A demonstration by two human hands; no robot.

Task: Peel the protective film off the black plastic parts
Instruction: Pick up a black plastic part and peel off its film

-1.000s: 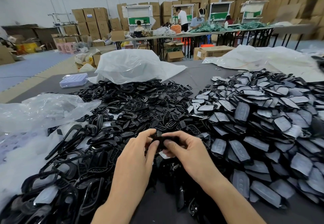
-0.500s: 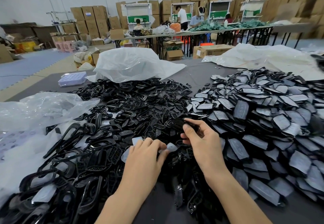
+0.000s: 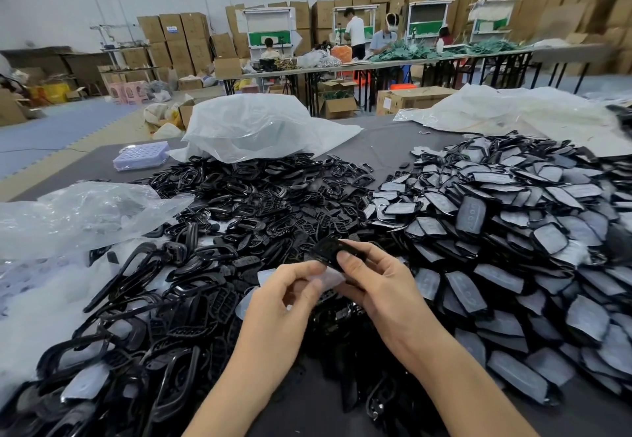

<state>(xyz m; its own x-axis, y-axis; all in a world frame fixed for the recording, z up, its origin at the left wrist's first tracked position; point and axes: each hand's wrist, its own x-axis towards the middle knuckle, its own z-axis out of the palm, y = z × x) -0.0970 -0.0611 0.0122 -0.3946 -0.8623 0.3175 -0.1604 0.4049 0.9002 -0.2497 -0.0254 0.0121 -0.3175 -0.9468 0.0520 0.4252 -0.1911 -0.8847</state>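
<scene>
Here, two big heaps crowd the grey bench (image 3: 386, 149). The heap of bare black parts (image 3: 260, 204) fills the middle and left. The heap of parts with pale film (image 3: 513, 231) fills the right. A clear bag (image 3: 78, 214) lies at the left and a white bag (image 3: 253, 125) sits behind. Where the heaps meet, the right hand (image 3: 379, 286) holds one black part (image 3: 330, 248) with its thumb on top. The part's long side runs about left to right, a bit tilted. The left hand (image 3: 284, 303) pinches a pale film (image 3: 330, 277) just below the part. Bare bench shows only at the back and near the arms.
</scene>
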